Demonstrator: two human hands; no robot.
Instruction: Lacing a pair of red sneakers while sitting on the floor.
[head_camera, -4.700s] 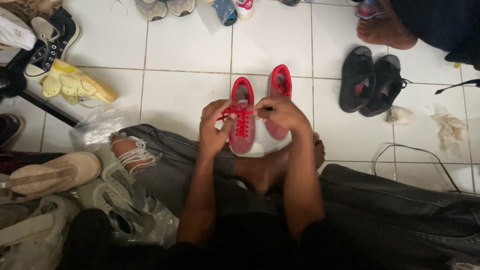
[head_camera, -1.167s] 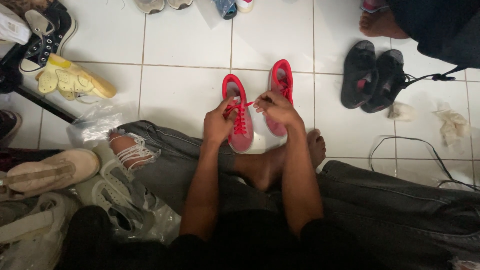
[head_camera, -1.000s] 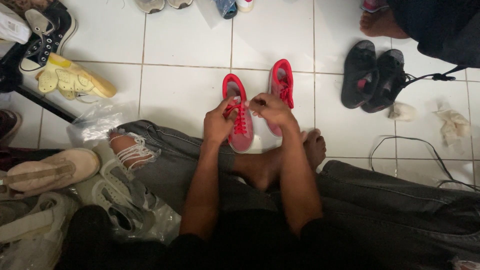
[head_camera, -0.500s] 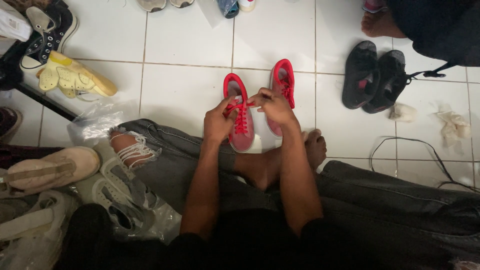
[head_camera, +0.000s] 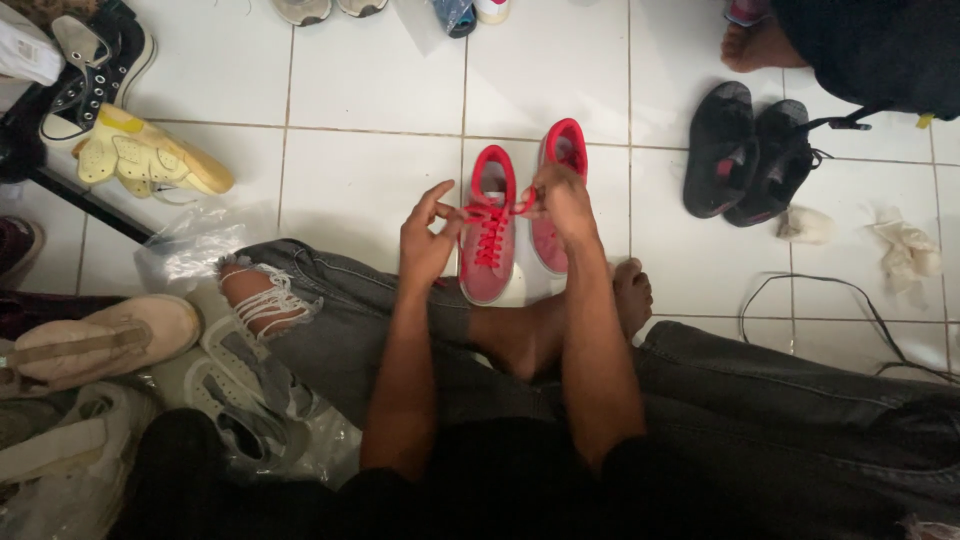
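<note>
Red laces (head_camera: 489, 222) on the left sneaker (head_camera: 488, 240) are being pinched taut by the left hand (head_camera: 428, 240) and right hand (head_camera: 562, 200).

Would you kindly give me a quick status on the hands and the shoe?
Left hand and right hand pinching red lace. Left red sneaker upright on tile. Nothing blocking.

Bright tiles — dim, shadowed foreground
</note>
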